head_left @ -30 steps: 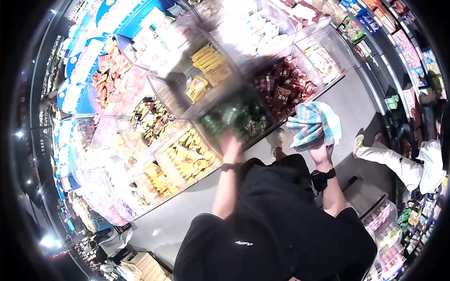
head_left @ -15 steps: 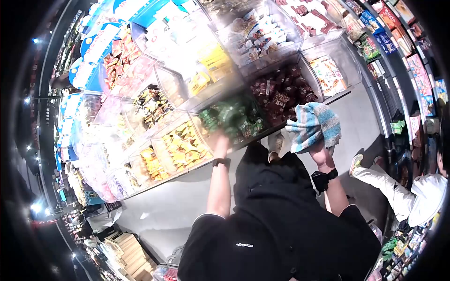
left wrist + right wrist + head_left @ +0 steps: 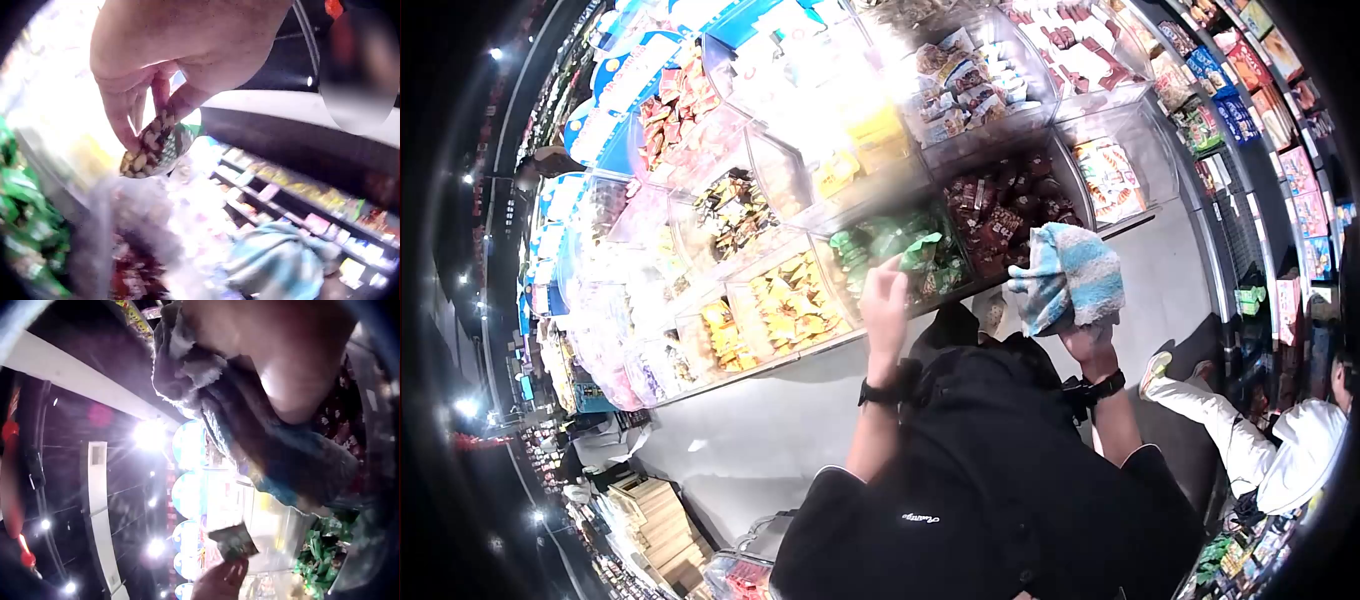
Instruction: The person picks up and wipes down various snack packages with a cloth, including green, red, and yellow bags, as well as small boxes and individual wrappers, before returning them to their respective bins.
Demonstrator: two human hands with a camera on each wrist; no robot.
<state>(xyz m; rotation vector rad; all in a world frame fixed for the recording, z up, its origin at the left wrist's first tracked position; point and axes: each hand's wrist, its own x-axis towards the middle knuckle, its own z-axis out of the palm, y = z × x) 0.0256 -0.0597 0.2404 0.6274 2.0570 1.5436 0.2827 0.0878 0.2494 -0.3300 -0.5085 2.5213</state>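
Observation:
A small green packet [image 3: 920, 250] with a nut picture is pinched between the thumb and fingertips of my left hand [image 3: 885, 310], above the bin of green packets [image 3: 870, 245]. The left wrist view shows the packet [image 3: 156, 147] beneath my left hand [image 3: 181, 50]; in the right wrist view the packet [image 3: 234, 542] appears dark above the fingers. My right hand [image 3: 1090, 345] grips a crumpled blue, white and grey striped cloth [image 3: 1070, 278] beside the bin of dark red packets [image 3: 1000, 210]. Folds of the cloth hide some of the right fingers.
Clear-walled bins of yellow packets [image 3: 795, 305], red packets [image 3: 675, 115] and other sweets spread to the left and ahead. Shelves of packaged goods [image 3: 1240, 115] line the right side. A person in white [image 3: 1300, 450] is at the right. A wooden crate [image 3: 660, 525] stands lower left.
My left hand has come up from among the green packets, and one packet now shows in its fingers. My right hand still holds the cloth. The head view has shifted slightly.

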